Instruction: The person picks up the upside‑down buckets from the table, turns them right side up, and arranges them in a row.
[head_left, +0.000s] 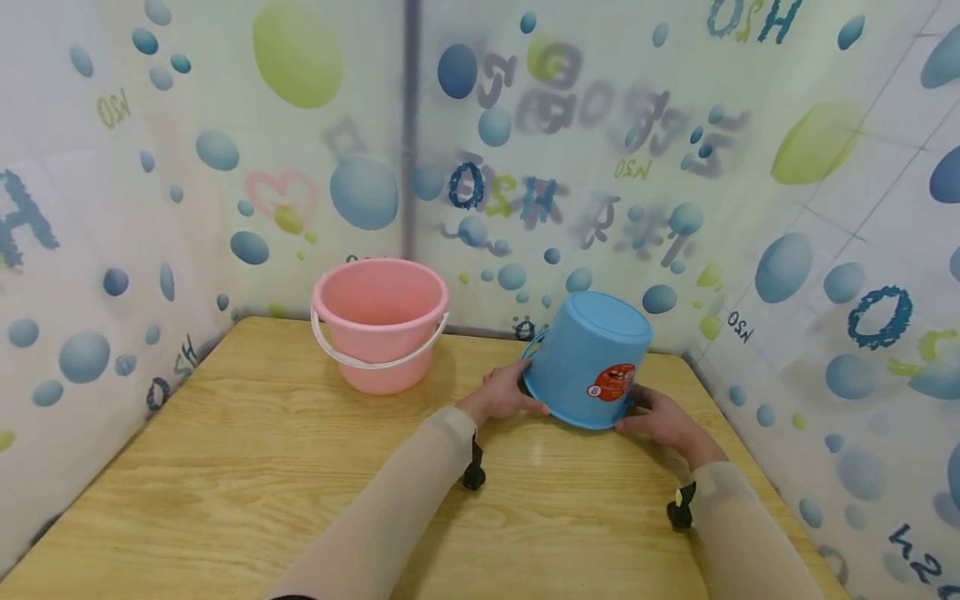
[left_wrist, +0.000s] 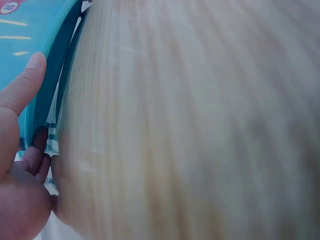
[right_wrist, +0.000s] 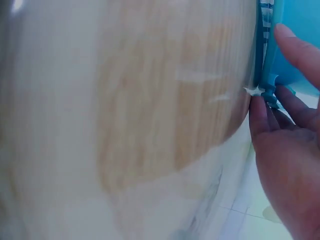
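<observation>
Upside down at the right of the table, a blue bucket tilts a little, its base up and a red oval label facing me. Its rim is gripped from both sides. My left hand holds the left side, thumb on the outer wall and fingers at the rim, as the left wrist view shows of the hand. On the right side my right hand grips the rim; in the right wrist view the thumb of that hand lies against the blue wall. The bucket's inside is hidden.
Left of the blue bucket, a pink bucket stands upright near the table's back edge, its white handle hanging in front. The wooden table is enclosed by pale curtains printed with bubbles, at the back and both sides.
</observation>
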